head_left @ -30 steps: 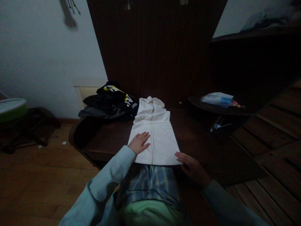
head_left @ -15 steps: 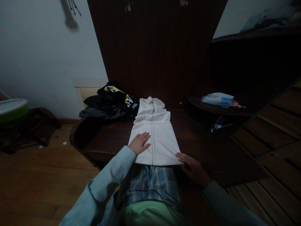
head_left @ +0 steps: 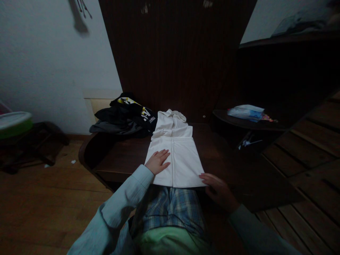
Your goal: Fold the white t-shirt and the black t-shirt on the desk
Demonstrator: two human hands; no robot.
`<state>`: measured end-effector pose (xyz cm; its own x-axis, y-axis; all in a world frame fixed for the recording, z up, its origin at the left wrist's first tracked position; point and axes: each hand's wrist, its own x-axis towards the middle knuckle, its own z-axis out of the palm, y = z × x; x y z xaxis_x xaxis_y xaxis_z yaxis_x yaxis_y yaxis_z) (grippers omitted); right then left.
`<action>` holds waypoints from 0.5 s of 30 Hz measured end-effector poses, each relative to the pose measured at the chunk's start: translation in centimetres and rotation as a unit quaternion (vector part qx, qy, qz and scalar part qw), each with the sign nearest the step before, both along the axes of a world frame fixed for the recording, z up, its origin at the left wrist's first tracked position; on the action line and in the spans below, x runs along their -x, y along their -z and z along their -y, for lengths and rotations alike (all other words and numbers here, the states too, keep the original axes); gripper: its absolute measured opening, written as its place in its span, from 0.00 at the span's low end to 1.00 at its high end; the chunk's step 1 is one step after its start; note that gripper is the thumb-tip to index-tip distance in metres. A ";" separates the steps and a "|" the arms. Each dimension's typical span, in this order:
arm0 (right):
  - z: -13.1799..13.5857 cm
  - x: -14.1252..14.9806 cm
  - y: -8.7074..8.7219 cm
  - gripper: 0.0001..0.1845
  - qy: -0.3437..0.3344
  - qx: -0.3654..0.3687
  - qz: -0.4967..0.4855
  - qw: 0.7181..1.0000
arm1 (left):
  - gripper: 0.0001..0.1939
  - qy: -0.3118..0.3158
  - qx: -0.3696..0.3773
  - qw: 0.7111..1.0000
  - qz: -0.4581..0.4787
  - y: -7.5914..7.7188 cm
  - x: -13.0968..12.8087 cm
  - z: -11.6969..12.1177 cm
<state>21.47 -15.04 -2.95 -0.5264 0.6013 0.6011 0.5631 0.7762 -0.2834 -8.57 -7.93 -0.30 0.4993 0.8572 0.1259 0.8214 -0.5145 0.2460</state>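
Observation:
A white garment (head_left: 183, 156), shaped like a dress with a flared lower part and a seam down its middle, lies lengthwise on the dark wooden bench. Its far end is bunched up against the back panel. On the left side of the lower part, my left hand (head_left: 158, 162) rests flat with its fingers stretched out. My right hand (head_left: 219, 189) is at the near right corner, fingertips touching the garment's edge and thumb apart, lower down. Much of that hand is in shadow.
A pile of dark clothes (head_left: 119, 118) with white and yellow print touches the garment's far left side. A blue and white plastic packet (head_left: 247, 112) lies on the rounded shelf at right. A green and white basin (head_left: 14, 124) stands on a stool at left.
Almost nothing differs. The garment's near hem and my right fingertips have shifted very slightly; my left hand stays in place.

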 end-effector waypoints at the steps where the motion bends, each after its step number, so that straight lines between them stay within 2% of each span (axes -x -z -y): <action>1: 0.0 0.0 0.1 0.14 -0.001 -0.002 0.004 1.000 | 0.26 -0.001 0.001 1.000 0.000 0.0 0.0 0.0; 15: -0.1 -0.1 0.3 0.14 -0.001 0.006 0.001 1.000 | 0.25 0.003 0.002 1.000 0.007 0.0 -0.1 0.0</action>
